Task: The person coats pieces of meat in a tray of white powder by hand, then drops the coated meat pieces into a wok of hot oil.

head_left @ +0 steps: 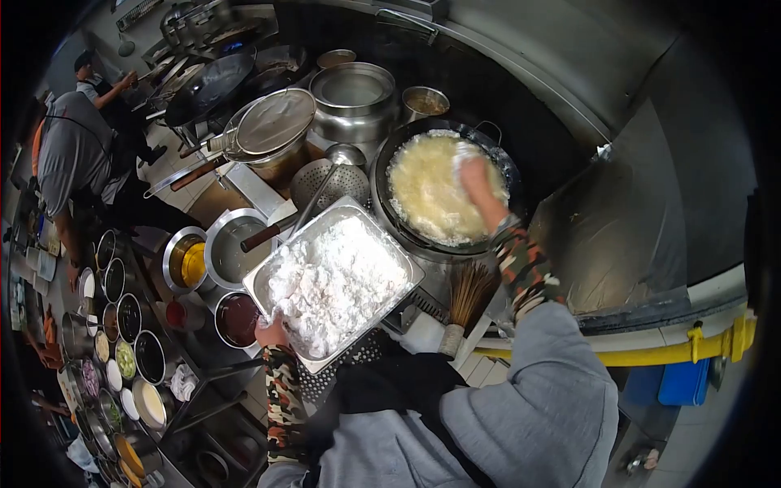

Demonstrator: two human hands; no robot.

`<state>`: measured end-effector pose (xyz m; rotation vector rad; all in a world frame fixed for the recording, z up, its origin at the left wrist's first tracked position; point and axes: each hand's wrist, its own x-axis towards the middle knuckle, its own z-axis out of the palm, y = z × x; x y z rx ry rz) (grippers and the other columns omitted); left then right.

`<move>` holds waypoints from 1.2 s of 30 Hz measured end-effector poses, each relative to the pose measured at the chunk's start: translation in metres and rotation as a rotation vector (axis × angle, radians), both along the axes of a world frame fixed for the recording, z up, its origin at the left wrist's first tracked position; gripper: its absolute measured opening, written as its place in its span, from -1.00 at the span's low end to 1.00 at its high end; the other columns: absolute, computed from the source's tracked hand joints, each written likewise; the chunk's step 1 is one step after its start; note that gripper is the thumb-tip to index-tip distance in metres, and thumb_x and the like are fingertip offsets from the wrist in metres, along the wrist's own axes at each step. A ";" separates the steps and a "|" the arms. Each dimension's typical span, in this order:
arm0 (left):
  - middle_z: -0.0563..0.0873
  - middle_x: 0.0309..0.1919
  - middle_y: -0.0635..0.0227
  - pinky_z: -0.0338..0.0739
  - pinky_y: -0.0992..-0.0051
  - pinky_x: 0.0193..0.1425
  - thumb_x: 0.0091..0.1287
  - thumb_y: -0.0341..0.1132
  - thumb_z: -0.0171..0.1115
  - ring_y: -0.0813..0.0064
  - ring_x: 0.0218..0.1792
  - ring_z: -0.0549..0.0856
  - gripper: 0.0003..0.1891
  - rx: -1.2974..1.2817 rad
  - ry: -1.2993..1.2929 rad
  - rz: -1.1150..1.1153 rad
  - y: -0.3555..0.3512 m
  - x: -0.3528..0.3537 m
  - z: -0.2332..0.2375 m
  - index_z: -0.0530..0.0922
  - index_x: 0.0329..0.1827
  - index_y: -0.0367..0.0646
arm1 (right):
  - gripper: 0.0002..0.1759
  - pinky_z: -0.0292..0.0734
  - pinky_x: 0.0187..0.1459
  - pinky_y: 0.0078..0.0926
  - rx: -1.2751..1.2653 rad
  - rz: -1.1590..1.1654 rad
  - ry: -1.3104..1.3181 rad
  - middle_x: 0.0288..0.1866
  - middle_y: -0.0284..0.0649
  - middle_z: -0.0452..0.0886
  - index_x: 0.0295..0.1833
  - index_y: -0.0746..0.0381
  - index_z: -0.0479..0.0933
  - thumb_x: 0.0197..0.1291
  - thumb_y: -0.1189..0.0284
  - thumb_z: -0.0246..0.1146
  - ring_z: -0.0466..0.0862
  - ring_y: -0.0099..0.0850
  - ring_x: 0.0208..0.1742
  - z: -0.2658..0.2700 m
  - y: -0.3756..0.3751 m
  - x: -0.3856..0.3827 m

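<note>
My left hand (270, 332) grips the near left edge of a rectangular metal pan (259, 285), its fingers closed on the rim. Loose white flour and flour-coated pieces (333, 276) fill the pan, which sits tilted toward the stove. Over a black wok (382, 191) of bubbling, pale yellow oil (431, 191), my right hand (477, 180) reaches down close to the surface. Its fingers are pinched together at a white, floury patch; I cannot tell what they hold. White froth and pieces ring the oil's edge.
A perforated skimmer (307, 180) and a ladle (346, 154) lie left of the wok, near a large steel pot (352, 85). A bamboo brush (470, 297) stands below the wok. Sauce containers (237, 319) line the left side. Another person (77, 150) stands at far left.
</note>
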<state>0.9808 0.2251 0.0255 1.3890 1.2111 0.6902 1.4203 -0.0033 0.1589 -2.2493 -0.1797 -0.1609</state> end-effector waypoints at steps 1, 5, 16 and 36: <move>0.61 -0.35 0.18 0.40 0.54 -0.22 0.04 -0.40 0.19 0.46 -0.35 0.56 -0.70 -0.019 -0.014 -0.001 -0.006 0.002 0.017 0.47 -0.23 -0.46 | -0.70 0.40 -0.28 -0.25 -0.481 0.273 -0.212 -0.31 0.16 0.50 -0.33 0.40 0.45 0.03 0.34 0.02 0.52 -0.06 -0.25 -0.027 -0.038 0.063; 0.61 -0.36 0.23 0.40 0.57 -0.25 0.06 -0.41 0.18 0.50 -0.36 0.55 -0.73 -0.049 -0.054 0.039 -0.004 0.000 0.007 0.46 -0.24 -0.45 | -0.70 0.40 -0.19 -0.25 -0.629 0.167 -0.032 -0.35 0.11 0.52 -0.37 0.39 0.50 -0.06 0.32 0.11 0.51 -0.03 -0.22 -0.057 -0.109 0.128; 0.61 -0.30 0.20 0.40 0.53 -0.17 0.05 -0.36 0.21 0.45 -0.31 0.56 -0.65 -0.095 -0.008 0.071 -0.002 -0.003 -0.002 0.45 -0.16 -0.43 | -0.69 0.44 -0.17 -0.44 -0.358 0.172 -0.389 -0.24 -0.02 0.57 -0.20 0.36 0.51 -0.06 0.39 0.19 0.58 -0.24 -0.19 0.046 -0.065 0.099; 0.62 -0.42 0.21 0.43 0.53 -0.26 -0.02 -0.40 0.29 0.48 -0.40 0.58 -0.71 0.058 -0.045 0.011 -0.010 0.012 0.030 0.48 -0.26 -0.34 | -0.52 0.42 -0.11 -0.43 -0.530 1.093 0.185 -0.26 0.06 0.53 -0.16 0.47 0.39 -0.27 0.41 0.21 0.54 -0.17 -0.18 -0.048 0.121 -0.240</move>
